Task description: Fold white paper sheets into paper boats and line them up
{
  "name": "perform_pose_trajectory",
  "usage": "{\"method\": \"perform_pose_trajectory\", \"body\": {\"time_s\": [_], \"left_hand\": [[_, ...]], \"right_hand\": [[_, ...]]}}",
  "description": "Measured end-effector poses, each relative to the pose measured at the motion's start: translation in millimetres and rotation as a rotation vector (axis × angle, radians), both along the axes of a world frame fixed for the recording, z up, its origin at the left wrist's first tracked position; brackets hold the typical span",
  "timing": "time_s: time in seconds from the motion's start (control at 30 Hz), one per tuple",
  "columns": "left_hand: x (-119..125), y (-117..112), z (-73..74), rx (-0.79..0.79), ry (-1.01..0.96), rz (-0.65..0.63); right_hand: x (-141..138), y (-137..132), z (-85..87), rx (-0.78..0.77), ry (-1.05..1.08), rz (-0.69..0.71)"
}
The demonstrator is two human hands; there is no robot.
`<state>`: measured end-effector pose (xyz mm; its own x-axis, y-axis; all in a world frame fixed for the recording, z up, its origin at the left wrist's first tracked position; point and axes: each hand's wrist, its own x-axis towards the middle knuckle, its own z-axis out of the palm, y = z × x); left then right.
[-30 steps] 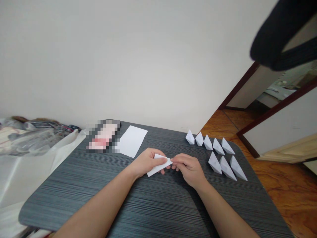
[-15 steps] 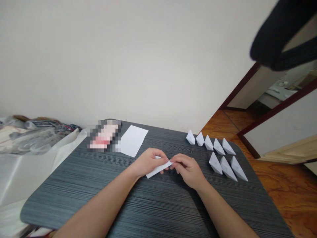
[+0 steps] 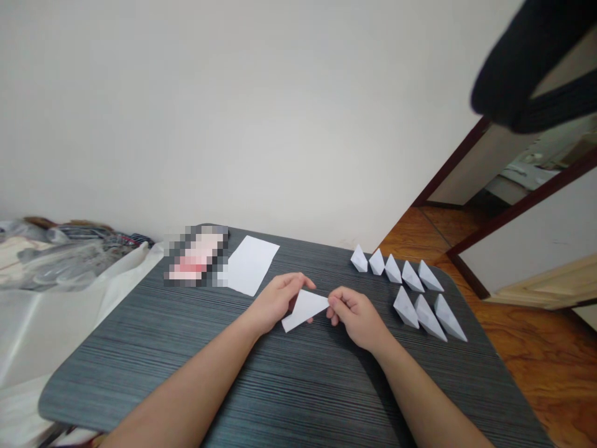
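A folded piece of white paper [image 3: 305,306] is held above the middle of the table, with one broad face and a pointed right corner showing. My right hand [image 3: 357,314] pinches that corner between thumb and fingers. Around the paper's left side my left hand [image 3: 280,298] is loosely curled, some fingers behind it and a fingertip showing below the edge. Part of the left hand's grip is hidden by the paper. To the right stand several folded white paper boats [image 3: 392,269] in two rows.
A flat white sheet [image 3: 252,264] lies at the back left of the dark table [image 3: 153,348], beside a blurred-out pinkish object [image 3: 196,258]. Plastic-covered items [image 3: 84,249] are heaped left of the table. A pale wall [image 3: 280,124] rises behind, and a black strap [image 3: 508,74] hangs at upper right.
The folded paper has turned so a broader face shows. My left thumb has come off its front, and my right hand has shifted slightly right with the corner.
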<state>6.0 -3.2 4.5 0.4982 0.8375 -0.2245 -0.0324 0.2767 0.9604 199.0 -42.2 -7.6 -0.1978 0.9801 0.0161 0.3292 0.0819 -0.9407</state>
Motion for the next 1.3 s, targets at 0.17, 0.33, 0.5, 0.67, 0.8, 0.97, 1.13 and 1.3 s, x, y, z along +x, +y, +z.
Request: {"method": "perform_pose_trajectory", "body": {"time_s": [0.17, 0.33, 0.5, 0.67, 0.8, 0.97, 1.13, 1.3], "left_hand": [[1, 0, -1.4, 0.080, -0.100, -0.031], [5, -5, 0.6, 0.317, -0.046, -0.133], [4, -3, -1.1, 0.499, 0.126, -0.082], [0, -2, -0.9, 0.521, 0.356, -0.034], [-1, -1, 2.1, 0.616, 0.473, -0.045], [-1, 0, 4.0, 0.678, 0.510, -0.062], [-2, 0, 5.3, 0.678, 0.490, -0.086], [-4, -1, 9.0, 0.697, 0.466, -0.116]], "right_hand": [[1, 1, -3.2, -0.080, 0.191, -0.001], [-5, 1, -3.9, -0.167, 0.225, 0.048], [-9, 0, -5.7, -0.181, 0.154, 0.098], [-1, 3, -10.1, 0.026, 0.096, -0.149], [3, 5, -11.6, 0.190, 0.203, -0.310], [2, 1, -5.2, 0.271, 0.249, -0.307], [5, 0, -1.1, 0.240, 0.200, -0.275], [5, 5, -9.2, 0.189, 0.226, -0.309]]}}
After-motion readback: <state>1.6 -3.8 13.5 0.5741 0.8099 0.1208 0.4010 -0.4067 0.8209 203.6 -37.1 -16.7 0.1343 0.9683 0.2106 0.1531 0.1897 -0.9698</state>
